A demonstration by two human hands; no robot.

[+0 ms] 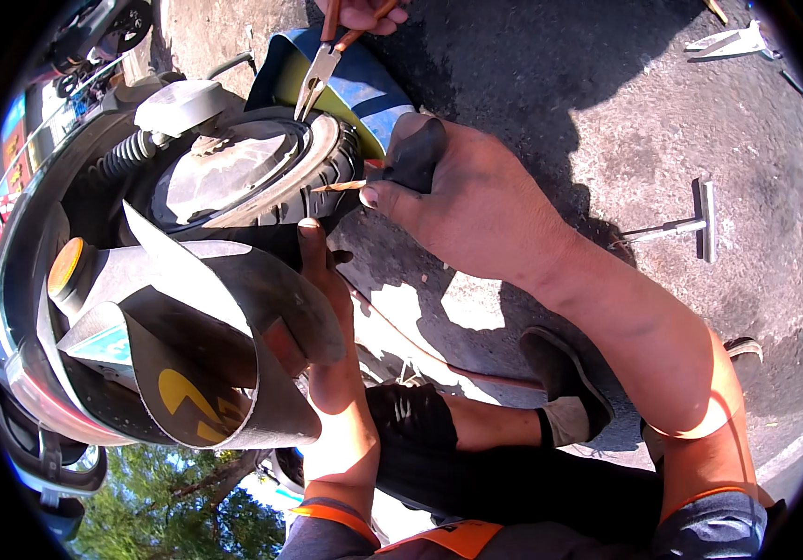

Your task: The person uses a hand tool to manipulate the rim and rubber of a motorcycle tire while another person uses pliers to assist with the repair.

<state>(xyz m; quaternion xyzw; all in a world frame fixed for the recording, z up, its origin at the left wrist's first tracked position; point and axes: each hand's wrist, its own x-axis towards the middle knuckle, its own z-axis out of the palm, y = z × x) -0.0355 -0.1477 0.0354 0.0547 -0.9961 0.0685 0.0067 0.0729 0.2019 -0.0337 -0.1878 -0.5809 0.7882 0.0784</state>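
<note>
My right hand (pixel 476 201) is closed around the black handle of a tire plug tool (pixel 417 154). A thin brown pointed strip (pixel 341 186) sticks out past my thumb toward the tread of a scooter tire (pixel 331 149). Below the tire, my left hand (pixel 324 271) has its thumb stretched up at the tread; its other fingers are mostly hidden. At the top, another person's hand (pixel 373 14) holds long-nose pliers (pixel 320 75) with orange-red handles, their jaws by the tire's side. The wheel's hub (pixel 224 177) is broad and grey.
A grey mudguard flap (pixel 224 373) curls beside my left forearm. Behind the tire stands a blue-and-yellow curved container (pixel 364 84). On the pavement lie a metal T-handle tool (pixel 705 222) and white-and-grey scraps (pixel 728 42). A reddish hose (pixel 448 364) runs past my shoe (pixel 565 373).
</note>
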